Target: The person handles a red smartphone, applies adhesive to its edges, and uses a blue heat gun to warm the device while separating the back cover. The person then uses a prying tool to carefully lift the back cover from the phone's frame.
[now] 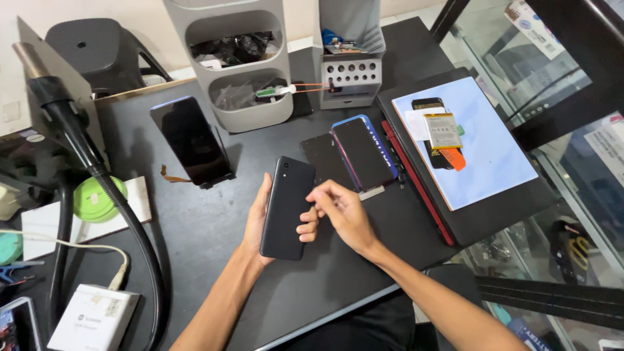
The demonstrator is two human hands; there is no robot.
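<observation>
Left hand wraps black smartphone, back up. Right hand, fingers curled, pinches at its right edge, apparently. Blue-edged phone just beyond.

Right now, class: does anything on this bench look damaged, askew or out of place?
Yes. A loose orange ribbon cable lies on the mat beside the propped screen. A battery sits askew atop a phone on the blue pad, suggesting dismantled handsets.

Looked like a phone repair shop to me: dark worktop carried loose phones, a bare screen panel, a battery on a blue mat, a grey parts organiser, a hot-air nozzle; glass display counter alongside.
</observation>
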